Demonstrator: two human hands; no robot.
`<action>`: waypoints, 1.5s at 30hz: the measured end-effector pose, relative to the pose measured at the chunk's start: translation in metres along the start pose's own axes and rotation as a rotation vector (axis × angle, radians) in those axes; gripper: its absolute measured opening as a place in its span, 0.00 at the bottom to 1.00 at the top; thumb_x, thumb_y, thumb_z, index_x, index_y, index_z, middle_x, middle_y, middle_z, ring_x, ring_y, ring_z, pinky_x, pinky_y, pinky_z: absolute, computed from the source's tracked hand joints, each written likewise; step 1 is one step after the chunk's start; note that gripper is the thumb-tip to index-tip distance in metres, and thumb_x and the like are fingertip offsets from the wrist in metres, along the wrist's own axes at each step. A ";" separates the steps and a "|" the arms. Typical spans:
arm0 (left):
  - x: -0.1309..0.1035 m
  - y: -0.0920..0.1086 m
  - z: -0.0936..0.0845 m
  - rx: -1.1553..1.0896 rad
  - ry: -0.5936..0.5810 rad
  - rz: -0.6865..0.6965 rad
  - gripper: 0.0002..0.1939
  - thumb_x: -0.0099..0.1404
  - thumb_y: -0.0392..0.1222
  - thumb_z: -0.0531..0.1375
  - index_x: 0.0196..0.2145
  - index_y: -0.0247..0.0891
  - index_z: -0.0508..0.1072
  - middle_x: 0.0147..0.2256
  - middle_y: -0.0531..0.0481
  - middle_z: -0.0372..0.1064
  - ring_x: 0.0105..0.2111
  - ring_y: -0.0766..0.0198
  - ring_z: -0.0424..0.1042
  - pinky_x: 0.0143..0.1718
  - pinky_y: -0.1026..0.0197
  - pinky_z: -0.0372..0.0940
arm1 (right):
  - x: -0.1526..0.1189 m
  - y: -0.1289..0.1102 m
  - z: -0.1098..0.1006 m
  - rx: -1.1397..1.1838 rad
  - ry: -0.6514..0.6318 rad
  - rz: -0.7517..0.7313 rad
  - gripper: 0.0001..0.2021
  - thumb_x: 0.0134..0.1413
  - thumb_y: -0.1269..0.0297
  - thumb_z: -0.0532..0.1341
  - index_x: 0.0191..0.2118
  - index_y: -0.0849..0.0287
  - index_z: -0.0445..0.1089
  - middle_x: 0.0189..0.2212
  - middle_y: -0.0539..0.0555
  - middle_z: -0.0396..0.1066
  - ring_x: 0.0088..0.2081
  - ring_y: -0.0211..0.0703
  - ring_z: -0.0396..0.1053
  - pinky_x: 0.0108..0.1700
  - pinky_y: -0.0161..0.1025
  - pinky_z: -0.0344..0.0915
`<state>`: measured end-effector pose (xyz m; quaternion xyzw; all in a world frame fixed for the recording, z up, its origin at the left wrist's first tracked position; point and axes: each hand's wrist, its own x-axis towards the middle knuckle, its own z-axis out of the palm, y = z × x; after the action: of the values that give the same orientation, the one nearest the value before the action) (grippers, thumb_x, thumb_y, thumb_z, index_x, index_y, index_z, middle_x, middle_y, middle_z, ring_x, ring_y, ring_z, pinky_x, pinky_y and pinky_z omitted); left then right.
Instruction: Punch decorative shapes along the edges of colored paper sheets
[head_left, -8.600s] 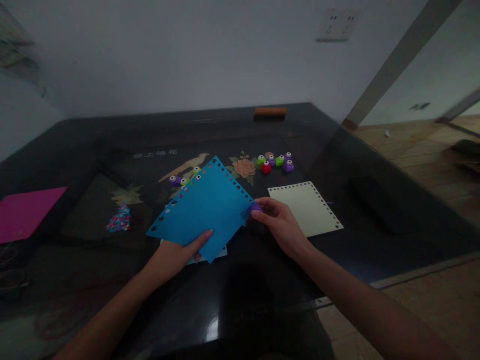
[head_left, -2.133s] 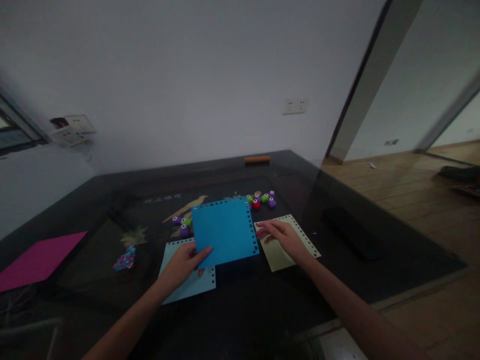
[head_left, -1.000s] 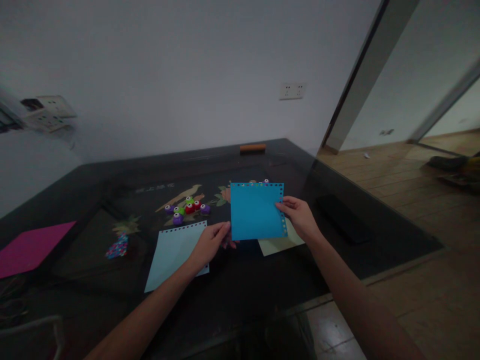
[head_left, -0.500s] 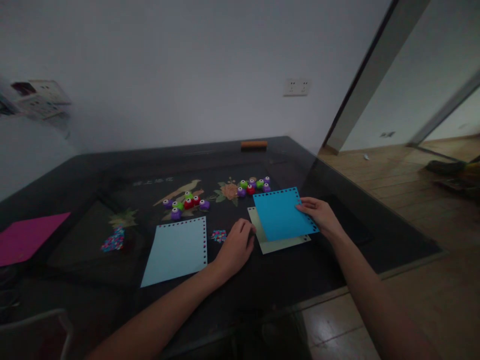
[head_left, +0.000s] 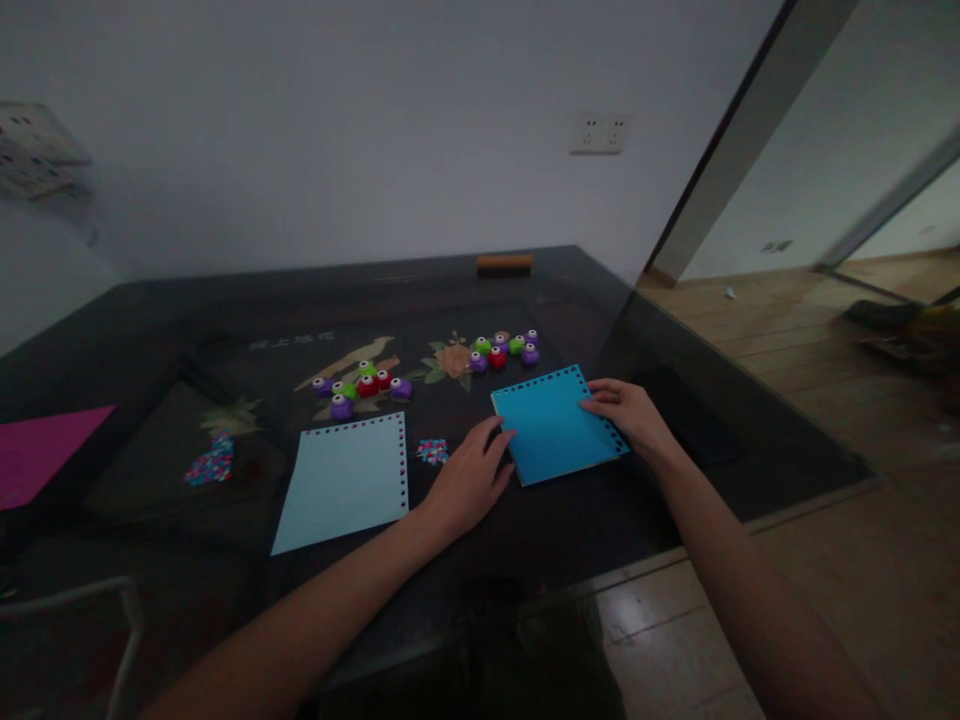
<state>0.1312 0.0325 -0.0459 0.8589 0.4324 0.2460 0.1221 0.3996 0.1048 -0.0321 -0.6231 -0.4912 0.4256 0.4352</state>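
Note:
A blue sheet (head_left: 555, 425) with punched holes along its top and right edges lies over a pale sheet, of which only a thin rim shows. My right hand (head_left: 630, 415) pinches the blue sheet at its right edge. At its left edge rests my left hand (head_left: 472, 468), fingers apart and fingertips touching the border. Left of that hand are a light blue punched sheet (head_left: 346, 482) and a small pile of colourful bits (head_left: 433, 451).
Two groups of small eyed figures, one at centre left (head_left: 367, 385) and one at centre right (head_left: 498, 356), stand on the dark table (head_left: 420, 290). A pink sheet (head_left: 45, 455), more colourful bits (head_left: 212, 462) and a brown bar (head_left: 505, 263) also lie there.
The blue sheet has come down and left onto the pale sheet, now nearly covering it. My left hand has reached its left edge. The view has shifted slightly.

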 end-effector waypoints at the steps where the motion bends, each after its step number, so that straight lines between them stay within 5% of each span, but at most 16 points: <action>1: 0.000 0.000 0.001 0.017 -0.010 0.009 0.21 0.65 0.37 0.55 0.56 0.38 0.59 0.59 0.37 0.55 0.59 0.50 0.56 0.57 0.45 0.58 | 0.000 0.000 0.000 0.001 -0.001 0.001 0.20 0.28 0.64 0.71 0.35 0.60 0.73 0.23 0.49 0.70 0.23 0.38 0.65 0.25 0.36 0.60; 15: 0.001 0.003 0.000 0.140 -0.103 0.032 0.21 0.67 0.42 0.53 0.57 0.34 0.63 0.60 0.35 0.56 0.59 0.50 0.57 0.59 0.48 0.55 | 0.004 0.006 0.003 -0.025 -0.010 -0.042 0.19 0.30 0.64 0.70 0.36 0.60 0.73 0.22 0.48 0.70 0.23 0.37 0.65 0.26 0.36 0.59; 33: 0.001 0.001 0.001 0.095 -0.081 0.033 0.21 0.66 0.40 0.55 0.56 0.35 0.64 0.59 0.35 0.57 0.60 0.50 0.56 0.58 0.45 0.56 | 0.009 0.011 -0.004 -0.292 0.063 -0.307 0.14 0.38 0.64 0.67 0.36 0.58 0.75 0.28 0.53 0.74 0.31 0.44 0.70 0.36 0.43 0.66; 45: 0.000 0.000 0.002 0.094 -0.074 0.039 0.21 0.66 0.40 0.55 0.56 0.35 0.64 0.59 0.35 0.58 0.60 0.50 0.56 0.58 0.45 0.57 | 0.005 0.004 0.000 -0.257 0.042 -0.309 0.12 0.38 0.69 0.67 0.34 0.58 0.75 0.31 0.55 0.76 0.34 0.46 0.72 0.39 0.44 0.66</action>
<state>0.1328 0.0328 -0.0477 0.8805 0.4216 0.1960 0.0928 0.4015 0.1089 -0.0360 -0.5993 -0.6222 0.2744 0.4224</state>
